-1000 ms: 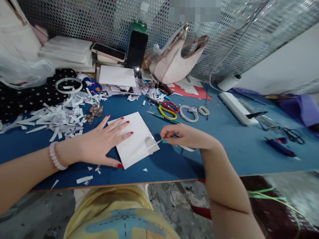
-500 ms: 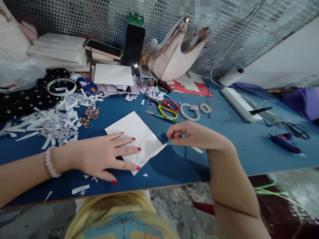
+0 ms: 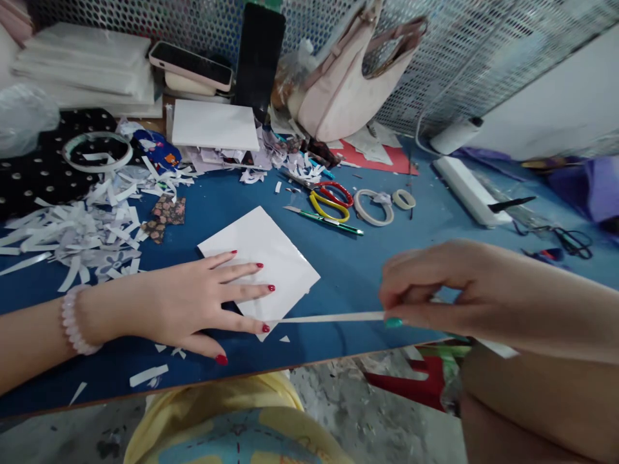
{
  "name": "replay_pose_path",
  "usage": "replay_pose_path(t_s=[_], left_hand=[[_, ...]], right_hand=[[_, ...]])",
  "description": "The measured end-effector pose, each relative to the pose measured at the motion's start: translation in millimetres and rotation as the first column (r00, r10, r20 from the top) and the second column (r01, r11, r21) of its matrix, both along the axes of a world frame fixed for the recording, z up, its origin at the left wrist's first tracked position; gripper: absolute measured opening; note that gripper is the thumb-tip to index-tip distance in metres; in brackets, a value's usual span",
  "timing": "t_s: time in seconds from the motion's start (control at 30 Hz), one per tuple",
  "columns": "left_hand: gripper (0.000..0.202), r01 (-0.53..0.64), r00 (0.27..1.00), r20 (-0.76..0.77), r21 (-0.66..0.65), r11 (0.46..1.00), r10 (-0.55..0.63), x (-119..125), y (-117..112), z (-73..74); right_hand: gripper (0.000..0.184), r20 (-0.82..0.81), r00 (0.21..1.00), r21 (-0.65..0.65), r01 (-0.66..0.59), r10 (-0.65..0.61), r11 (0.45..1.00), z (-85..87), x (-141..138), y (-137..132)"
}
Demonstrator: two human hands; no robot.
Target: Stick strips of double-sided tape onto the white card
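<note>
My left hand [image 3: 188,306] lies flat with spread fingers on a white square sheet or card [image 3: 271,248], pressing it to the table. A thin white strip [image 3: 333,318] stretches taut from the square's near corner, by my left ring and little fingers, to my right hand [image 3: 445,293]. Between thumb and curled fingers, my right hand pinches that strip, its loose end [image 3: 498,348] showing beneath the hand. Beyond the square lie a green craft knife or pen-like cutter [image 3: 333,223] and scissors with red and yellow handles [image 3: 331,201].
Paper scraps [image 3: 91,232] heap at the left, beside a roll of tape [image 3: 97,153]. Two smaller rings of tape [image 3: 374,207] lie past the scissors. A pale handbag [image 3: 333,96], phones [image 3: 191,64] and a white stack [image 3: 215,125] stand at the back. The table's front edge [image 3: 242,377] is close.
My right hand has moved right and toward me, drawing the strip away from the square's right-hand edge into a longer stretch. My left hand stays on the square. The view has shifted slightly.
</note>
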State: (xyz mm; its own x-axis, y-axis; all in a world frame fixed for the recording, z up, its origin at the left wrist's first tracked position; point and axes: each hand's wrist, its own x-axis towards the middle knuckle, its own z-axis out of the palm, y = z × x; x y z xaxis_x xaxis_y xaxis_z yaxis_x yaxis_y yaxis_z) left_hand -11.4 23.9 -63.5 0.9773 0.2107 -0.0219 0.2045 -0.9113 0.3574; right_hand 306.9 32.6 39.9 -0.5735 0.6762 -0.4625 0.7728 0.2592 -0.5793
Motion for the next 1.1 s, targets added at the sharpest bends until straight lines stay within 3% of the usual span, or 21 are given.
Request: replay_pose_path(t_s=[0.13,0.3,0.43,0.77,1.1], left_hand=[[0.055,-0.012,1.0,0.011,-0.02,1.0,0.012,0.0,-0.3,0.7],[0.053,0.011,1.0,0.025,0.041,0.999,-0.012,-2.6,-0.3,-2.6],[0.053,0.032,0.999,-0.003,0.051,0.998,-0.032,-2.9,0.5,-4.9],[0.048,0.032,0.999,-0.025,-0.022,0.999,-0.033,-1.5,0.2,-4.0],[0.043,0.045,0.994,0.094,0.063,0.997,-0.051,-3.3,-0.7,-12.1]], right_hand=[[0.021,0.068,0.998,0.034,-0.001,-0.002,0.999,-14.6,-1.8,27.8],[0.02,0.174,0.983,-0.199,-0.028,0.064,0.98,-51.0,-7.6,67.9],[0.022,0.145,0.984,-0.25,-0.068,0.106,0.966,-67.3,-11.0,79.2],[0.024,0.143,0.978,-0.222,-0.119,0.153,0.968,-68.2,-14.2,80.2],[0.025,0.206,0.967,-0.233,-0.097,0.147,0.967,-64.4,-19.5,79.7]])
